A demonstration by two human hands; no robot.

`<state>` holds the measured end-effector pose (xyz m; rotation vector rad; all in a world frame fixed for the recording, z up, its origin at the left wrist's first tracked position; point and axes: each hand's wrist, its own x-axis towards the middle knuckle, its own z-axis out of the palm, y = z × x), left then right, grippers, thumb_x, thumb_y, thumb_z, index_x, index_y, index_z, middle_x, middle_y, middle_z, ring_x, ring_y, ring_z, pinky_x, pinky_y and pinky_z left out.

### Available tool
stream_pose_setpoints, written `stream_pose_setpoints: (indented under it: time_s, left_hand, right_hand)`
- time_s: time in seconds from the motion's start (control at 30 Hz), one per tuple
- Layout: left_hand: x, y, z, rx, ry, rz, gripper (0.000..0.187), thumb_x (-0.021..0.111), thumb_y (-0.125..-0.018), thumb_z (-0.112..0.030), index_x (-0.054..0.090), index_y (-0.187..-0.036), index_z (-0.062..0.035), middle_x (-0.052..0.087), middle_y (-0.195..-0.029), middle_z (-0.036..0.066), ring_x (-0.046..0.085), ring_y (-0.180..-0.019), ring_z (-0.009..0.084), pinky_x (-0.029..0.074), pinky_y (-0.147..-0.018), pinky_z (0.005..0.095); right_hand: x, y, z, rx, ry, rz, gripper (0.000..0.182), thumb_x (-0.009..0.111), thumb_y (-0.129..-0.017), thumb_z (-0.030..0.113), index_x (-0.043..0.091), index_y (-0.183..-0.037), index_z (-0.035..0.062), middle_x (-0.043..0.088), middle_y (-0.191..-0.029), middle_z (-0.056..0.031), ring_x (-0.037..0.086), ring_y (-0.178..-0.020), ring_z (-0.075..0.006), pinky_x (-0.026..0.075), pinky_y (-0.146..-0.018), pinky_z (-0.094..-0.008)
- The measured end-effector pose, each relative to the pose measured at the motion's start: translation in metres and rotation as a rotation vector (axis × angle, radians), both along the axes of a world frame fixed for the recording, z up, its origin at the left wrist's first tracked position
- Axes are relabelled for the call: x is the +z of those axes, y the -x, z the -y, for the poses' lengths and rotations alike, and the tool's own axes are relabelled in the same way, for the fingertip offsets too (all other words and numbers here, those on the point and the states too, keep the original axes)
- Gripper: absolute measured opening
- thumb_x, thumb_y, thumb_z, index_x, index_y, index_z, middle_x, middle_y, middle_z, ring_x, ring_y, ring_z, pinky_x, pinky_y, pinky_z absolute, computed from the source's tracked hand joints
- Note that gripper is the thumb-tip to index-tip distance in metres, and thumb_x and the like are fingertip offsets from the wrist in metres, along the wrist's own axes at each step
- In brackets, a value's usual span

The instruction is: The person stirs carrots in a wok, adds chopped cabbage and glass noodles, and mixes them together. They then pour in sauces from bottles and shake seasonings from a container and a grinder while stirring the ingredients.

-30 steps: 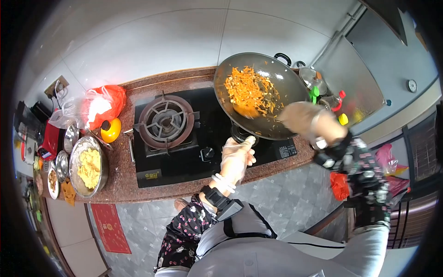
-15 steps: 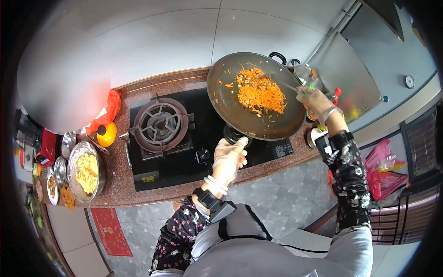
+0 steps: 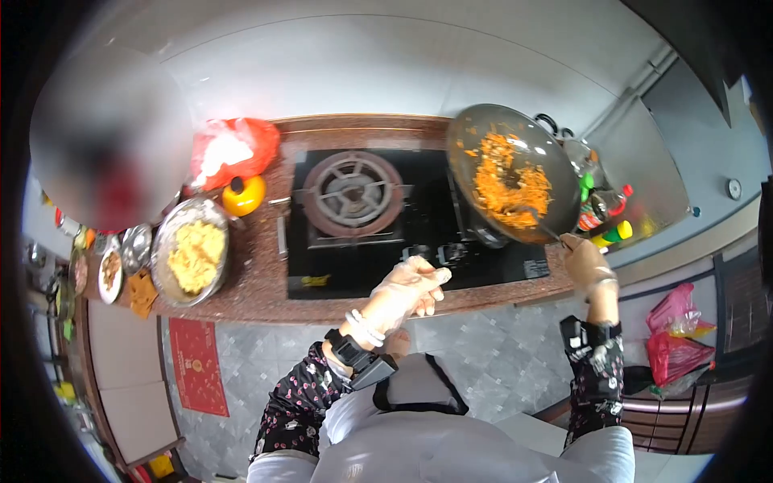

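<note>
My right hand [image 3: 584, 262], in a clear glove, is closed around the handle of a metal spatula [image 3: 538, 219]. The spatula's head is among orange shredded carrots [image 3: 509, 183] with small pale bits in a dark wok [image 3: 465, 159]. The wok sits over the right side of a black gas stove [image 3: 346, 270]. Below the stove's knobs [image 3: 451, 254] hovers my left hand [image 3: 407, 291], also gloved. Its fingers are half curled and apart, with nothing visible in them, and it is clear of the wok's handle.
Left of the bare burner [image 3: 354, 193] stand a metal bowl of yellow scrambled egg [image 3: 196, 256], a yellow-orange lidlike object [image 3: 243, 196] and a red plastic bag [image 3: 233, 151]. Several bottles [image 3: 604, 205] crowd right of the wok. A blurred round shape covers the upper left.
My left hand has let go of the wok's handle and drawn back toward the counter's front edge. The spatula has moved to the wok's near side, spreading the carrots. The view has shifted left.
</note>
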<state>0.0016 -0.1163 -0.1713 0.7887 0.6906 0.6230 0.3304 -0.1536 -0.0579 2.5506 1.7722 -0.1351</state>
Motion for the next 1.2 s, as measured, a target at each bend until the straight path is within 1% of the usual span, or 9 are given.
stream_pose_setpoints:
  time_s: [0.13,0.23,0.27,0.37,0.4,0.47,0.63,0.97,1.2]
  left_hand:
    - [0.02,0.152,0.039,0.112,-0.106,-0.017,0.018,0.065,-0.092,-0.025,0.057,-0.091,-0.0093,0.063,-0.074,0.003,0.059,-0.055,0.008,0.044,-0.047,0.0187]
    - [0.032,0.31,0.102,0.449,-0.085,-0.15,0.018,0.065,-0.091,-0.024,0.057,-0.092,-0.0081,0.063,-0.073,0.003,0.058,-0.055,0.0092,0.044,-0.047,0.0207]
    - [0.032,0.36,0.121,0.592,-0.045,-0.188,0.018,0.065,-0.092,-0.024,0.057,-0.092,-0.0078,0.063,-0.073,0.003,0.057,-0.054,0.0095,0.044,-0.047,0.0211]
    - [0.03,0.496,0.183,0.983,-0.013,-0.257,0.016,0.063,-0.091,-0.022,0.058,-0.09,-0.0068,0.061,-0.068,0.004,0.055,-0.052,0.0117,0.042,-0.046,0.0231]
    - [-0.051,0.515,0.228,1.097,-0.186,-0.164,0.016,0.062,-0.091,-0.022,0.058,-0.089,-0.0063,0.06,-0.067,0.005,0.054,-0.051,0.0125,0.041,-0.045,0.0237]
    - [-0.061,0.559,0.247,1.201,-0.179,-0.1,0.017,0.062,-0.091,-0.022,0.059,-0.088,-0.0053,0.059,-0.066,0.005,0.054,-0.051,0.0136,0.04,-0.045,0.0242]
    - [-0.078,0.67,0.261,1.257,-0.26,0.054,0.018,0.059,-0.093,-0.022,0.06,-0.094,-0.0039,0.062,-0.07,0.006,0.057,-0.055,0.0149,0.043,-0.048,0.0236]
    - [-0.085,0.879,0.214,1.389,-0.161,0.166,0.015,0.061,-0.09,-0.016,0.062,-0.092,-0.0007,0.061,-0.066,0.008,0.059,-0.054,0.0183,0.045,-0.049,0.0259]
    - [-0.073,1.069,0.212,1.574,-0.127,0.168,0.032,0.058,-0.093,-0.028,0.057,-0.102,0.0026,0.066,-0.075,0.014,0.065,-0.064,0.0237,0.054,-0.06,0.0302]
  right_hand:
    - [-0.075,-0.008,-0.001,-0.075,-0.134,0.059,0.04,0.057,-0.088,0.033,0.058,-0.122,0.0122,0.067,-0.104,-0.0197,0.063,-0.098,-0.0384,0.05,-0.082,-0.0454]
    - [-0.057,0.059,0.033,-0.219,-0.24,0.377,0.057,0.061,-0.086,0.043,0.053,-0.128,0.0048,0.065,-0.103,-0.0258,0.062,-0.098,-0.0407,0.049,-0.082,-0.0462]
    - [-0.009,0.154,0.048,-0.361,-0.327,0.224,0.058,0.062,-0.084,0.045,0.056,-0.125,0.0052,0.065,-0.108,-0.0209,0.063,-0.096,-0.0385,0.05,-0.082,-0.0459]
    - [-0.044,0.121,0.048,-0.176,-0.58,0.261,0.058,0.058,-0.088,0.041,0.053,-0.131,0.0032,0.062,-0.11,-0.0291,0.061,-0.1,-0.0413,0.048,-0.086,-0.044]
    - [-0.087,0.15,0.087,-0.354,-0.527,0.269,0.052,0.054,-0.092,0.038,0.053,-0.131,0.0034,0.06,-0.114,-0.0287,0.059,-0.104,-0.0409,0.047,-0.088,-0.0441]
    - [-0.114,0.164,0.06,-0.195,-0.687,0.326,0.049,0.052,-0.094,0.036,0.055,-0.127,0.0001,0.059,-0.118,-0.0274,0.057,-0.107,-0.0405,0.046,-0.09,-0.043]
    - [-0.075,0.388,0.004,0.243,-0.841,0.104,0.043,0.051,-0.096,0.03,0.058,-0.122,-0.0029,0.059,-0.12,-0.023,0.055,-0.112,-0.037,0.039,-0.098,-0.0413]
    - [-0.043,0.738,-0.122,0.535,-1.017,-0.159,0.03,0.055,-0.094,0.018,0.063,-0.11,-0.0057,0.064,-0.109,-0.0233,0.061,-0.102,-0.0331,0.046,-0.092,-0.0393]
    - [-0.031,0.975,-0.162,0.768,-0.945,-0.398,0.023,0.056,-0.092,0.015,0.066,-0.101,-0.0043,0.065,-0.095,-0.0186,0.06,-0.089,-0.031,0.046,-0.083,-0.0389]
